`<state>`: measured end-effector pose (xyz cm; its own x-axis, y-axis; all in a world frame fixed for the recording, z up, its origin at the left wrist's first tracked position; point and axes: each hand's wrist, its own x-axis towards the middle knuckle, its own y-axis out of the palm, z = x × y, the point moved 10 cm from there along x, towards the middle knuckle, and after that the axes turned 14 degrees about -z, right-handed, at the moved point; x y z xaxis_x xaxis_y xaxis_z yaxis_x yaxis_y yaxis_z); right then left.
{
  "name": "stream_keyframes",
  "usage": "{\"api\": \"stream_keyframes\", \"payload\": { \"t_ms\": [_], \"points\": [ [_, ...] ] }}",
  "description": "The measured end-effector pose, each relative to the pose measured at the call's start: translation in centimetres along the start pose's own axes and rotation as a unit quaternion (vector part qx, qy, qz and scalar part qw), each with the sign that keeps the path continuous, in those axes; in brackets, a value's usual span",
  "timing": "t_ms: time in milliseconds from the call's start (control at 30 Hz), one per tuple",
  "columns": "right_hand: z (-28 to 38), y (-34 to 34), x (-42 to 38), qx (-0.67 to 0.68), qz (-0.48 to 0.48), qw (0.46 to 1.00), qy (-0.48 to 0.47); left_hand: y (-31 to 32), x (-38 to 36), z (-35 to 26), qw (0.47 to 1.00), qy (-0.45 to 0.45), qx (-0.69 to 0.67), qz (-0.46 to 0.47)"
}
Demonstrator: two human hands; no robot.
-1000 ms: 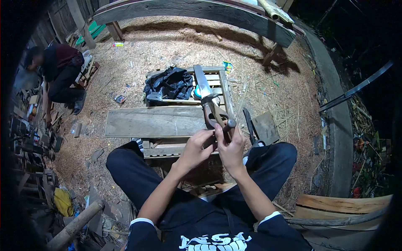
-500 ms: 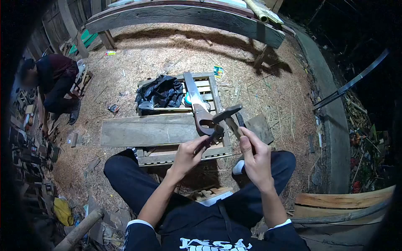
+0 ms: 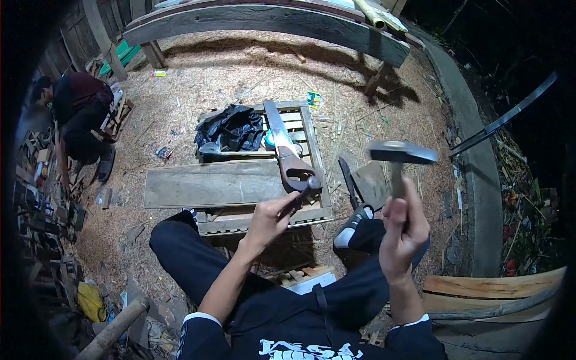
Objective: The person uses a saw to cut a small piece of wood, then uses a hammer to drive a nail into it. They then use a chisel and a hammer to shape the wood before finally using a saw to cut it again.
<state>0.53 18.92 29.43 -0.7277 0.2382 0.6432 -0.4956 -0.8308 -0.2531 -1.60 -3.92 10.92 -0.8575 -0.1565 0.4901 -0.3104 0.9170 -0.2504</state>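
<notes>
My left hand (image 3: 269, 222) is closed around a dark reddish tool handle (image 3: 294, 205) topped by a round metal end; its other end is hidden in the fist. My right hand (image 3: 405, 237) grips a hammer (image 3: 403, 152) by its handle, head raised to the right of the low slatted table. Beyond the left hand lies a handsaw (image 3: 278, 127), its brown wooden grip close to the tool's metal end in this view. A grey plank (image 3: 213, 187) lies across the slatted table (image 3: 264, 226), left of the saw.
A crumpled black plastic bag (image 3: 231, 131) sits on the slatted table. Right of it are a dark flat piece (image 3: 347, 180) and a board (image 3: 372, 183). A heavy wooden bench (image 3: 264, 23) stands at the back. At left another person (image 3: 84, 114) crouches.
My right hand has swung the hammer up and to the right, away from the tool in my left hand. The left hand stays almost in place.
</notes>
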Motion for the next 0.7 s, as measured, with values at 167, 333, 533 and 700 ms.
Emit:
{"api": "stream_keyframes", "payload": {
  "t_ms": [167, 333, 533, 700],
  "points": [
    [-1.5, 4.9, -2.2, -0.139, 0.208, 0.965, -0.077, -0.1, 0.0, 0.5, 0.999, -0.044, -0.025, 0.018],
    [1.7, 1.1, 0.8, -0.041, 0.034, 0.997, -0.063, 0.1, 0.1, 0.0, 1.0, 0.019, 0.007, 0.006],
    [-0.7, 4.0, -3.0, -0.084, 0.166, 0.976, -0.108, -0.5, -0.2, 1.6, 0.998, -0.047, -0.037, 0.003],
    [2.4, 1.0, 0.9, -0.043, 0.054, 0.993, -0.095, 0.1, -0.4, 2.2, 0.997, -0.054, -0.032, 0.034]
  ]
}}
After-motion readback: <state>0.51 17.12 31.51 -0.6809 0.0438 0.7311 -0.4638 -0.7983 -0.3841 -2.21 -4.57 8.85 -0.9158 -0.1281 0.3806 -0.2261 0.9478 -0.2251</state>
